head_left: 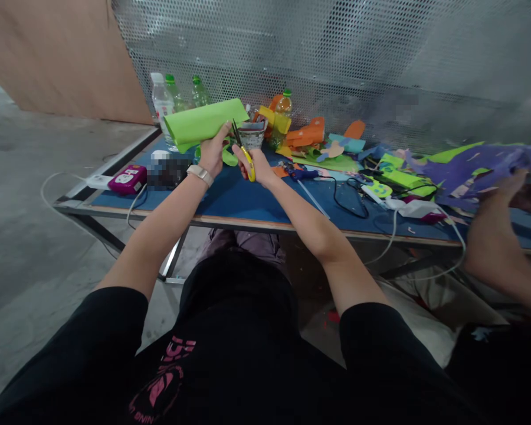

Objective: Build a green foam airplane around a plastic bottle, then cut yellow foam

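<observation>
My left hand (213, 153) is closed around a folded sheet of bright green foam (203, 122), held up above the blue table top (243, 198). A pale band sits on that wrist. My right hand (253, 160) grips yellow-handled scissors (244, 152), whose dark blades point up toward the sheet's lower right edge. A curled green strip (228, 157) hangs between the two hands.
Plastic bottles (163, 106) stand at the back left before a perforated metal screen. A pink device (127, 179) lies at the table's left end. Orange, green and purple foam scraps (310, 137), cables and a glue gun (301, 174) litter the table. Another person's arm (498, 248) reaches in at right.
</observation>
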Tool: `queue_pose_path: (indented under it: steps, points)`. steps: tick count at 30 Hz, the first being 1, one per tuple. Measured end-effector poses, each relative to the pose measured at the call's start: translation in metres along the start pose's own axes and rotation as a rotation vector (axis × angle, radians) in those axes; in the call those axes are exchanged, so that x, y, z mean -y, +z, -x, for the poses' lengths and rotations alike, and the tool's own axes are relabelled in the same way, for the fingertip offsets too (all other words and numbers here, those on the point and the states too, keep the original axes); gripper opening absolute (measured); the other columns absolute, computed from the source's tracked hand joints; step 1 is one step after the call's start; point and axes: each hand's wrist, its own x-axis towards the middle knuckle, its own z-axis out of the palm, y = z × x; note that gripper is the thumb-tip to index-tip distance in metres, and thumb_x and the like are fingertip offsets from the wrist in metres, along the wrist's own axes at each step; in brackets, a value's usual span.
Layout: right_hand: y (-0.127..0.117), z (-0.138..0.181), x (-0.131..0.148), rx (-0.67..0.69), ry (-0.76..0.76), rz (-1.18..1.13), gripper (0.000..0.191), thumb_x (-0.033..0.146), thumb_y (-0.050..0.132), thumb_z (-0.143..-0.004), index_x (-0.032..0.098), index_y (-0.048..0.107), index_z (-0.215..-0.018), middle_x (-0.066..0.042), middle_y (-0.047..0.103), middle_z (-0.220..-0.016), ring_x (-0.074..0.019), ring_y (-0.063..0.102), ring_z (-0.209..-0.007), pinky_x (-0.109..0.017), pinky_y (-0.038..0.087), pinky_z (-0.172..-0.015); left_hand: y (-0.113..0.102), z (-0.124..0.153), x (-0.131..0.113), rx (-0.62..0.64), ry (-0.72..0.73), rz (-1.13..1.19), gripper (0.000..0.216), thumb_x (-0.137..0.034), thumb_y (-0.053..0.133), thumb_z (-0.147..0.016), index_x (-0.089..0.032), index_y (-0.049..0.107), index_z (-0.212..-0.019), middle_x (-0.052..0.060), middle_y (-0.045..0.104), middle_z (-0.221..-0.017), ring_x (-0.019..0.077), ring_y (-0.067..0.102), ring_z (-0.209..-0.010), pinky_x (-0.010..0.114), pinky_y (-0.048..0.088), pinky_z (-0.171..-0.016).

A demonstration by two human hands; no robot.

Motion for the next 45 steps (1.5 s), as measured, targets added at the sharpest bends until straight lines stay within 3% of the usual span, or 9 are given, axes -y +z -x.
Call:
queue_pose_path:
  steps: [3, 10, 15, 18, 23, 29, 35, 39, 45]
  points:
    - [0.003, 0.001, 0.001, -0.018, 0.03, 0.005, 0.082, 0.085, 0.094, -0.118, 0.03, 0.05, -0.076, 0.003, 0.057, -0.055, -0.014, 0.059, -0.051, -0.022, 0.049, -0.045, 0.0, 0.001, 0.003, -0.011, 0.009, 0.0, 0.024, -0.024, 0.103, -0.125, -0.023, 0.082, -0.111, 0.011, 0.088, -0.144, 0.0357, 0.08, -0.162, 0.041, 0.07, -0.124]
    - [0.007, 0.004, 0.001, -0.017, 0.046, -0.043, 0.085, 0.093, 0.092, -0.114, 0.031, 0.047, -0.078, 0.004, 0.054, -0.057, -0.0149, 0.059, -0.051, -0.025, 0.052, -0.046, 0.001, 0.002, 0.007, 0.06, -0.024, 0.021, 0.019, -0.029, 0.096, -0.133, -0.02, 0.084, -0.121, 0.006, 0.09, -0.143, 0.0227, 0.078, -0.156, 0.039, 0.064, -0.132]
    - [0.01, 0.004, -0.004, -0.026, 0.003, -0.051, 0.086, 0.1, 0.093, -0.107, 0.031, 0.049, -0.081, 0.003, 0.055, -0.058, -0.0178, 0.06, -0.053, -0.027, 0.052, -0.046, 0.005, 0.007, 0.0, 0.025, -0.096, 0.086, 0.014, -0.019, 0.09, -0.132, -0.024, 0.083, -0.122, 0.007, 0.088, -0.152, 0.0292, 0.083, -0.159, 0.04, 0.071, -0.124]
    - [0.008, 0.006, -0.004, -0.049, -0.027, -0.015, 0.084, 0.099, 0.09, -0.109, 0.03, 0.052, -0.08, 0.001, 0.055, -0.059, -0.0201, 0.062, -0.055, -0.028, 0.053, -0.046, 0.005, 0.009, -0.006, 0.053, -0.119, 0.13, 0.024, -0.023, 0.083, -0.135, -0.026, 0.082, -0.111, 0.004, 0.091, -0.137, 0.0273, 0.08, -0.162, 0.039, 0.068, -0.127]
    - [0.002, 0.004, -0.007, -0.041, -0.033, 0.002, 0.081, 0.095, 0.092, -0.111, 0.03, 0.054, -0.081, 0.0, 0.057, -0.063, -0.0198, 0.062, -0.057, -0.03, 0.057, -0.049, 0.005, 0.011, -0.012, 0.052, -0.103, 0.158, 0.035, -0.012, 0.06, -0.143, -0.022, 0.074, -0.112, 0.003, 0.087, -0.125, 0.0178, 0.088, -0.133, 0.033, 0.067, -0.113]
    - [0.003, -0.003, -0.013, -0.033, -0.026, -0.023, 0.084, 0.102, 0.088, -0.11, 0.031, 0.054, -0.084, 0.002, 0.054, -0.061, -0.0192, 0.063, -0.057, -0.028, 0.058, -0.05, 0.004, 0.009, -0.008, 0.016, -0.082, 0.128, 0.029, -0.017, 0.089, -0.135, -0.024, 0.081, -0.108, 0.004, 0.09, -0.127, 0.0289, 0.082, -0.16, 0.036, 0.07, -0.121]
    - [0.004, -0.008, -0.016, -0.041, -0.009, -0.034, 0.088, 0.104, 0.083, -0.113, 0.03, 0.049, -0.079, 0.002, 0.054, -0.061, -0.0148, 0.059, -0.055, -0.023, 0.05, -0.047, 0.004, 0.004, -0.005, -0.021, -0.075, 0.135, 0.031, -0.008, 0.099, -0.128, -0.019, 0.082, -0.104, 0.009, 0.089, -0.121, 0.0336, 0.094, -0.14, 0.036, 0.076, -0.119]
    - [0.003, -0.007, -0.013, -0.053, 0.006, -0.043, 0.087, 0.104, 0.084, -0.112, 0.03, 0.051, -0.081, 0.003, 0.053, -0.061, -0.0156, 0.058, -0.055, -0.024, 0.05, -0.046, 0.006, 0.004, -0.003, -0.023, -0.069, 0.134, 0.037, -0.014, 0.116, -0.117, -0.018, 0.082, -0.104, 0.011, 0.09, -0.129, 0.0405, 0.089, -0.156, 0.043, 0.077, -0.13]
    - [0.004, -0.001, -0.002, -0.08, 0.03, -0.023, 0.084, 0.103, 0.086, -0.11, 0.03, 0.056, -0.084, 0.003, 0.051, -0.062, -0.0178, 0.059, -0.054, -0.026, 0.054, -0.047, 0.006, 0.006, -0.001, 0.015, -0.063, 0.086, 0.033, -0.028, 0.116, -0.121, -0.017, 0.086, -0.111, 0.015, 0.09, -0.146, 0.0441, 0.081, -0.167, 0.051, 0.073, -0.14]
